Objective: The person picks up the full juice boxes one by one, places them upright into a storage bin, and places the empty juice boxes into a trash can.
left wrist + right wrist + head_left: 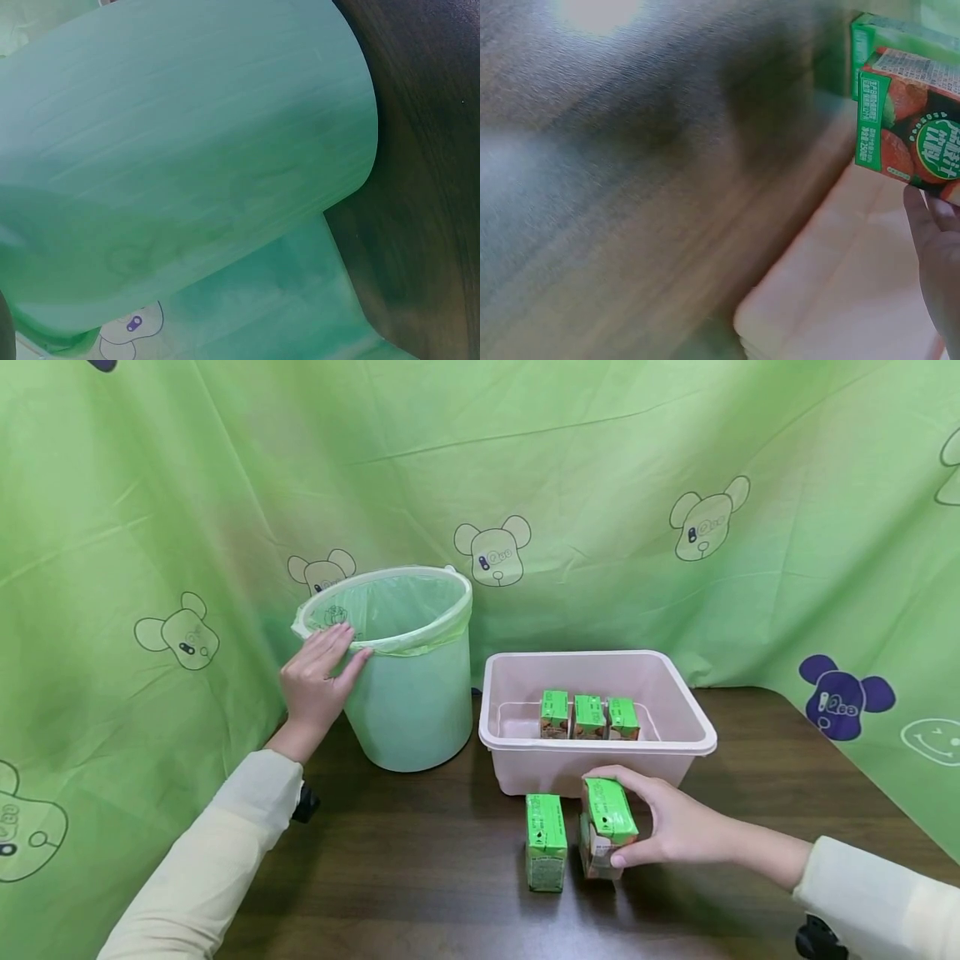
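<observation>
My right hand [667, 818] grips a juice box [611, 810] with a green top, thumb on its near side and fingers around the far side. This box tilts slightly in front of the pink basin [517, 768]; whether it touches the table I cannot tell. Its side with red fruit pictures shows in the right wrist view, beside the fingers [922, 217]. Just left of it, a second juice box [546, 843] stands upright on the table. My left hand [315, 681] rests on the near-left rim of a green trash bin [412, 718], fingers straight and thumb spread.
Three more juice boxes [589, 717] stand in a row inside the basin. A thin green bag [405, 602] lines the bin, which is left of the basin. Behind the dark wooden table [420, 852] hangs a green curtain [600, 452] with bear-head prints.
</observation>
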### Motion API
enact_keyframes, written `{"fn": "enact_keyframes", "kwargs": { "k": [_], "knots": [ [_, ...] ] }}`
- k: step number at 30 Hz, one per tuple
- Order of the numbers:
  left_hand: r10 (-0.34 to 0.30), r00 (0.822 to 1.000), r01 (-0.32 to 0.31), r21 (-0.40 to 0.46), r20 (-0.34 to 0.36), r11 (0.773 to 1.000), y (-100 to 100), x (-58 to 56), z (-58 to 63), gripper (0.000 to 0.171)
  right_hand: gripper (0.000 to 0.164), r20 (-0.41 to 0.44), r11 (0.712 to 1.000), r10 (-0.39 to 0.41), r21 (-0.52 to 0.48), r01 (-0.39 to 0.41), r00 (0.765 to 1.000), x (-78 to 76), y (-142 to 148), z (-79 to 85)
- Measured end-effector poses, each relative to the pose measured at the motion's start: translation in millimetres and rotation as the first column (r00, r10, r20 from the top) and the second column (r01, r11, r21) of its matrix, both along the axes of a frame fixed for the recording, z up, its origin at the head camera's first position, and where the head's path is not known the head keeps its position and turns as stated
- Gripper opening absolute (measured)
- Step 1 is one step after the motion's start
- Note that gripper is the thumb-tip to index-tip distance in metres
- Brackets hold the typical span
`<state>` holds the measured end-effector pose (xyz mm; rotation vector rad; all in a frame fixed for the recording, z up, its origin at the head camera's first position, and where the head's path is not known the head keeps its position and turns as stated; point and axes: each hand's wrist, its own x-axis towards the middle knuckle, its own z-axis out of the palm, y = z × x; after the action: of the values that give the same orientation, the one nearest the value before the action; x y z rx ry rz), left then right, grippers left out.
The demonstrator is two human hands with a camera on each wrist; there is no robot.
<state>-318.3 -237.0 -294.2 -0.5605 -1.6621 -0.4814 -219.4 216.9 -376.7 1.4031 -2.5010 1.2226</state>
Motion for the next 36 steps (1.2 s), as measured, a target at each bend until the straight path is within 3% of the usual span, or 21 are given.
{"fn": "enact_keyframes", "kwargs": {
  "k": [6, 13, 20, 30, 33, 36],
  "knots": [
    [-0.003, 1.0, 0.003, -0.001, -0.003, 1.0, 0.4, -0.2, -0.5, 0.038, 0.08, 0.067, 1.0, -0.029, 0.004, 0.029, 0.997, 2.6, 0.8, 15.3],
    [-0.012, 1.0, 0.012, 0.0, -0.003, 1.0, 1.3, 0.3, 0.0, 0.033, 0.083, 0.148, 0.997, 0.023, -0.077, -0.011, 0.989, 5.9, -0.7, 35.2],
    [-0.004, 1.0, 0.004, 0.004, -0.004, 1.0, 1.1, 0.8, 0.0, 0.034, 0.087, -0.013, 0.998, -0.046, -0.034, 0.045, 0.999, 2.8, -6.6, 65.8],
    [-0.006, 1.0, 0.006, 0.004, 0.001, 1.0, 0.7, 0.1, -0.6, 0.037, 0.089, -0.134, 0.98, 0.072, -0.177, -0.095, 0.988, -15.4, -25.6, 103.7],
    [-0.005, 1.0, 0.005, 0.003, -0.001, 1.0, 0.8, 0.7, 0.2, 0.039, 0.09, -0.174, 0.974, 0.067, -0.203, -0.102, 0.982, -24.5, -34.0, 114.9],
    [-0.005, 1.0, 0.005, 0.0, 0.002, 1.0, 1.1, 2.5, 0.3, 0.039, 0.089, -0.154, 0.965, 0.045, -0.248, -0.083, 0.987, -33.1, -44.4, 124.9]
  ]
}}
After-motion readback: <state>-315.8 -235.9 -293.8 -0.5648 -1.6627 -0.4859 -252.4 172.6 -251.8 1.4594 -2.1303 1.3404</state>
